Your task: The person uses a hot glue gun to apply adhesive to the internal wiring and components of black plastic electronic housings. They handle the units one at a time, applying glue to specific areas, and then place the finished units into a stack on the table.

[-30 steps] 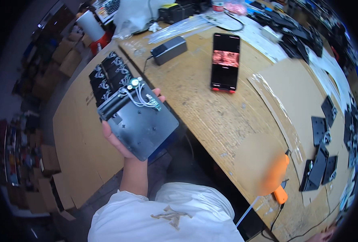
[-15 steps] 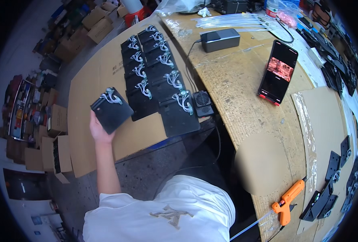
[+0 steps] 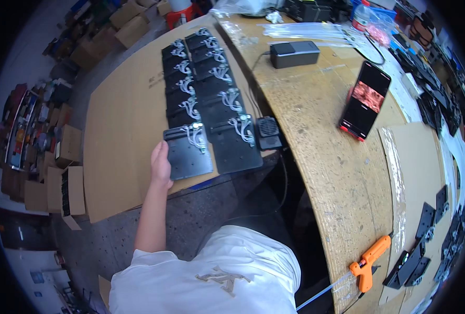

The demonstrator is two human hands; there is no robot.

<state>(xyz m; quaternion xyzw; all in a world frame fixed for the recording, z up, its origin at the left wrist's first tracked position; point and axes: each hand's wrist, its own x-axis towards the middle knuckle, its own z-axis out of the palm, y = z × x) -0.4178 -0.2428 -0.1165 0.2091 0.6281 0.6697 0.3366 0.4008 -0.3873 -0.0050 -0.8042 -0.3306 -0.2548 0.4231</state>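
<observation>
My left hand [image 3: 161, 166] is closed on the left edge of a flat black plate [image 3: 189, 159], which carries white wires and a small green circuit board at its far right corner. The plate is at the near end of the left one of two columns of similar black plates; whether it rests fully on the cardboard [image 3: 120, 136] I cannot tell. Just to its right lies the nearest plate [image 3: 236, 152] of the other column, with wires at its far edge. Out of the picture is my right hand.
On the wooden bench [image 3: 311, 115] at right are a phone [image 3: 366, 102] on a red stand, a dark box-shaped device [image 3: 294, 55] and an orange glue gun [image 3: 367, 264]. A small black vented device [image 3: 268, 133] sits beside the plates. More black parts [image 3: 425, 222] lie far right.
My left hand has carried the black plate rightward, from above the bare cardboard to the near end of the left column. The view has shifted slightly.
</observation>
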